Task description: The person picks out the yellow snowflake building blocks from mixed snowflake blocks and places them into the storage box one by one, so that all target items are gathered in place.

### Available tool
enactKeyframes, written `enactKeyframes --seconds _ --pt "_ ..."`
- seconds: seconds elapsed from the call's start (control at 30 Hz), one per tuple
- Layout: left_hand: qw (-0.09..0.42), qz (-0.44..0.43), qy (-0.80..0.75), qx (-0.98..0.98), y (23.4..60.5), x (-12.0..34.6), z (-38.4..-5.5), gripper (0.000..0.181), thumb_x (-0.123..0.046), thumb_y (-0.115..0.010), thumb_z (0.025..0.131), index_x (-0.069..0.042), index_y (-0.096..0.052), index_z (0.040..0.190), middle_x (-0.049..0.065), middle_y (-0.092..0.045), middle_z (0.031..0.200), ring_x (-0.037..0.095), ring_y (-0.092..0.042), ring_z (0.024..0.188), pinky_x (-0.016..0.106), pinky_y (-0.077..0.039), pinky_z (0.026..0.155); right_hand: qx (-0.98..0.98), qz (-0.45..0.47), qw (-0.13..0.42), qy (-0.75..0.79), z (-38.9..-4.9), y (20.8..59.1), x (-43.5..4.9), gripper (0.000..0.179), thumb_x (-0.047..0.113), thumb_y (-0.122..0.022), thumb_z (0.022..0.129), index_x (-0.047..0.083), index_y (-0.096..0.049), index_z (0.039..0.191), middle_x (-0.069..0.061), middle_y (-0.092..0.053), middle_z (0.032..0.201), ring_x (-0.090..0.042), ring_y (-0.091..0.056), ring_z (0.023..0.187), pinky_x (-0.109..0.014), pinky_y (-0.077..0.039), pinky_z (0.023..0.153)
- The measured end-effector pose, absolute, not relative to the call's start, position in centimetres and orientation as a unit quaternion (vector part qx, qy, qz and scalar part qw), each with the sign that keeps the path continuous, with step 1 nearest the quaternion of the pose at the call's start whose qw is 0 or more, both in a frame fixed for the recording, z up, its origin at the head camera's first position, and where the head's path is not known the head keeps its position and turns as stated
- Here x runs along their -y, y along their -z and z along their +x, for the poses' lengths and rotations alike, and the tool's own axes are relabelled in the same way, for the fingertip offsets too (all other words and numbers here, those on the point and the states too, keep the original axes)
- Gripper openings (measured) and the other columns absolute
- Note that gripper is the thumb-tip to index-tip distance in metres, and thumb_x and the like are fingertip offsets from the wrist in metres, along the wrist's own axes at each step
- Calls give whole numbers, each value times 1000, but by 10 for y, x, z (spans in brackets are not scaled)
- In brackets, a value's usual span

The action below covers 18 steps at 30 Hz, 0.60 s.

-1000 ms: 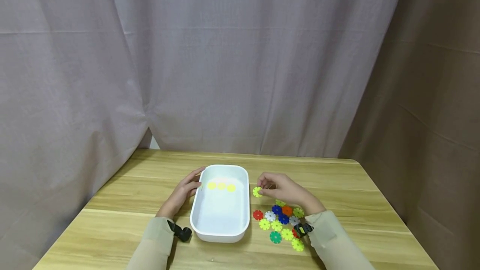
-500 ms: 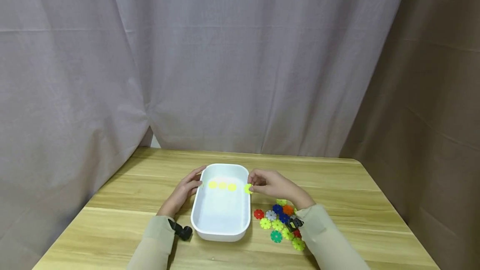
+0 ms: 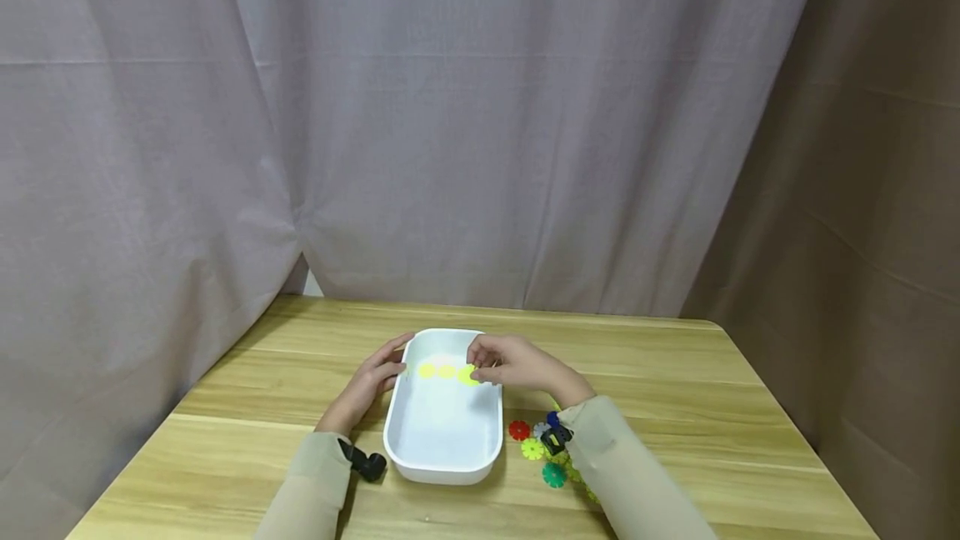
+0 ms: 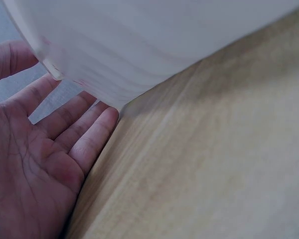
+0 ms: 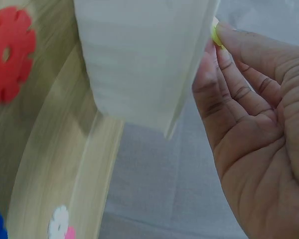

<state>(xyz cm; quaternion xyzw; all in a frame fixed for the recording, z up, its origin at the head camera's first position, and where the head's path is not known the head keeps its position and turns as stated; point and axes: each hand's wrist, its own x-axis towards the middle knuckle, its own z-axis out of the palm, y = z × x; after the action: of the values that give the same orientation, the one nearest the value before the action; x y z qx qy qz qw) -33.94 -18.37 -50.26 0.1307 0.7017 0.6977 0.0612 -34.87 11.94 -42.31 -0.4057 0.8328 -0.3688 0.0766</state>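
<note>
A white plastic tray (image 3: pixel 442 432) stands on the table, with yellow notched discs (image 3: pixel 427 371) lying in a row toward its far end. My left hand (image 3: pixel 367 387) holds the tray's left side, thumb over the rim and fingers against the outer wall. From the left wrist, that hand (image 4: pixel 45 144) shows its fingertips along the wall's underside edge. My right hand (image 3: pixel 517 365) reaches over the right rim and pinches a yellow notched disc (image 3: pixel 468 375) above the tray. In the right wrist view only a sliver of the yellow disc (image 5: pixel 217 38) shows between thumb and fingers.
Right of the tray lies a loose group of notched discs, among them a red one (image 3: pixel 519 430), a yellow one (image 3: pixel 532 449) and a green one (image 3: pixel 554 475). The right sleeve (image 3: pixel 630 465) hides part of the group. A grey curtain (image 3: pixel 480 148) hangs behind the table.
My right hand has moved left with the yellow disc, from beside the tray to over its inside. My left hand has stayed on the tray's left side.
</note>
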Motion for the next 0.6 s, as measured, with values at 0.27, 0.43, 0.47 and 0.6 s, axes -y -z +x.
enactKeyframes --seconds 0.27,0.43,0.47,0.6 --pt "68 136 -699 -699 503 185 -341 56 -14 -53 99 -19 -42 154 24 -45 147 33 -53 128 35 -50 101 -836 -401 111 357 -354 429 -92 14 13 -74 92 10 -66 103 5 -68 87 -10 -65 78 -26 -57 68" --pt "71 142 -699 -697 503 185 -341 57 -14 -52 99 -17 -40 155 26 -43 148 37 -51 130 38 -50 102 -829 -412 132 355 -355 433 -80 15 6 -72 92 4 -66 105 -1 -69 89 -10 -65 78 -25 -57 68" --pt "71 143 -700 -696 504 185 -341 58 -13 -52 99 -17 -39 155 27 -43 148 37 -50 130 38 -49 102 -830 -413 132 352 -355 434 -78 15 4 -72 91 3 -66 105 -2 -70 89 -10 -65 78 -25 -57 68" --pt "72 145 -699 -696 503 185 -341 58 -14 -52 99 -16 -39 155 27 -42 148 39 -49 131 37 -50 101 -838 -410 122 338 -360 439 -69 17 2 -73 89 4 -66 104 -2 -70 90 -7 -65 80 -22 -56 71"
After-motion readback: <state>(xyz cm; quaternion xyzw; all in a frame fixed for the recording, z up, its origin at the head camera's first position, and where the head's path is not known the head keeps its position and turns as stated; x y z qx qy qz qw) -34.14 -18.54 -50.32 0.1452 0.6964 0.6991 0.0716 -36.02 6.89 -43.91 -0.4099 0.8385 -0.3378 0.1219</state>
